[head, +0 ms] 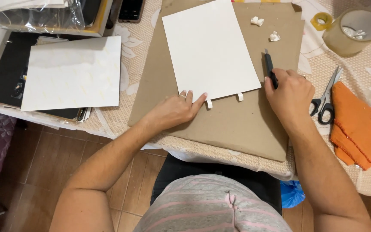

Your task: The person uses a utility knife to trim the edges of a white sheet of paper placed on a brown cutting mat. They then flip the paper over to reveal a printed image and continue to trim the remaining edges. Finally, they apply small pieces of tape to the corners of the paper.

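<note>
The left hand (174,110) lay flat, fingers pressing the near edge of the white sheet (209,49) on the brown cardboard (232,124), while the right hand (290,96) gripped a black knife (270,68) beside the sheet's right edge.

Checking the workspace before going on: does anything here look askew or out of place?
The white sheet lies tilted on the cardboard, with two small paper tabs sticking out from its lower edge. Crumpled paper scraps lie on the cardboard's far end. Nothing looks spilled.

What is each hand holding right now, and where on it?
Right hand grips the utility knife by its handle. Left hand grasps nothing; its fingertips press the white sheet's near edge.
</note>
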